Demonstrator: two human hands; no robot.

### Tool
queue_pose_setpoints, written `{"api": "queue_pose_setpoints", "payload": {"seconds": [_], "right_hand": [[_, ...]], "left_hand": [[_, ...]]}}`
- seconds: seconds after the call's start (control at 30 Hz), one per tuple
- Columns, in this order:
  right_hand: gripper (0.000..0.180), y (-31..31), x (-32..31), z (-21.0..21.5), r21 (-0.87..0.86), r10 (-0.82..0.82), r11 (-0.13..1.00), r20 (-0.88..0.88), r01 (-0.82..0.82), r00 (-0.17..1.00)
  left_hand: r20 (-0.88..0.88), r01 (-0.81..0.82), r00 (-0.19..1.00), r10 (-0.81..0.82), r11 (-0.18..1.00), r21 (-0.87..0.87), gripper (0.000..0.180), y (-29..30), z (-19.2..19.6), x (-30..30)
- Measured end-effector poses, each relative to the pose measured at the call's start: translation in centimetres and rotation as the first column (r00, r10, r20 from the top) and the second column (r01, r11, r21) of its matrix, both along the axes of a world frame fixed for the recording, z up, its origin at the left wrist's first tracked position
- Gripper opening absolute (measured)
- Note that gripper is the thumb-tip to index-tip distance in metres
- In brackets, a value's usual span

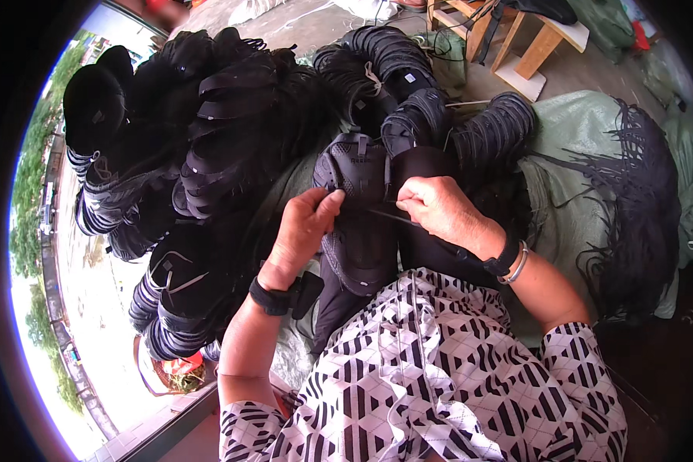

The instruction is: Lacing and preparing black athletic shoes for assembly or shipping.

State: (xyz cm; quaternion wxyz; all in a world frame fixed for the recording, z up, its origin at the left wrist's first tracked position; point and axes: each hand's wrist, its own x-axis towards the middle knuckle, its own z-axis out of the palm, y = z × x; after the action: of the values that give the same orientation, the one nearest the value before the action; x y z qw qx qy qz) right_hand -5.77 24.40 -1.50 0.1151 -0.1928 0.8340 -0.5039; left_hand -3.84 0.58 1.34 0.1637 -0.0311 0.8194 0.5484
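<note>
**Both hands on one black shoe upper, lap level, centre frame**

I see the left hand (304,231) just left of centre, fingers curled and pinched together on the left edge of a dark grey shoe upper (358,208) that lies across the lap. The right hand (439,208) sits just right of centre, fingers closed on a thin dark strand or tool (389,215) that runs from it across the upper toward the left thumb; I cannot tell from this view whether it is a thread, a lace or a needle. Each wrist carries a black band, and the right one also a pale bangle (518,266).

Outward from the hands: more uppers of the same kind are bundled in stacks. I count about three bundles fanned along the top centre (416,85) and a much larger heap filling the upper left (192,138), too tangled to count singly. A green sack (585,146) lies at the right with a mass of loose black strands (639,200) draped over it. One wooden stool (543,42) stands at the top right.

My worry: the strand is thin and taut, so a slip of the right hand's pinch could pull it free, and the piece could slide off the knee if the left hand's hold eases.
</note>
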Motion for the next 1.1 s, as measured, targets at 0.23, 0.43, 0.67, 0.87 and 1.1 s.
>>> {"api": "queue_pose_setpoints", "payload": {"seconds": [0.23, 0.43, 0.67, 0.87, 1.1], "right_hand": [[0.015, -0.5, -0.4, -0.4, 0.152, 0.014, 0.988, -0.144, 0.008, 0.99], [0.016, -0.7, -0.2, -0.2, 0.056, -0.075, 0.995, -0.043, 0.077, 0.996], [0.016, -1.2, 0.1, -0.8, -0.021, -0.108, 0.994, -0.086, 0.106, 0.99], [0.018, -1.3, -0.9, -0.8, 0.24, 0.02, 0.97, -0.241, 0.04, 0.97], [0.008, -0.9, -1.5, -0.5, 0.109, 0.103, 0.988, 0.066, -0.11, 0.992]], "left_hand": [[0.146, -0.2, 0.977, 0.156, 0.905, 0.374, 0.012, -1.3, 1.4, 1.1], [-0.548, -0.094, 0.823, -0.149, 0.916, -0.39, 0.015, -0.7, 1.3, 1.3], [0.365, -0.25, 0.923, 0.12, 0.908, 0.335, 0.03, -3.6, -1.7, -0.2], [0.245, -0.367, 0.913, 0.327, 0.919, 0.143, 0.031, -6.7, -5.3, 1.2], [-0.14, -0.284, 0.945, 0.295, 0.954, 0.093, 0.02, -3.4, -3.0, 1.4]]}}
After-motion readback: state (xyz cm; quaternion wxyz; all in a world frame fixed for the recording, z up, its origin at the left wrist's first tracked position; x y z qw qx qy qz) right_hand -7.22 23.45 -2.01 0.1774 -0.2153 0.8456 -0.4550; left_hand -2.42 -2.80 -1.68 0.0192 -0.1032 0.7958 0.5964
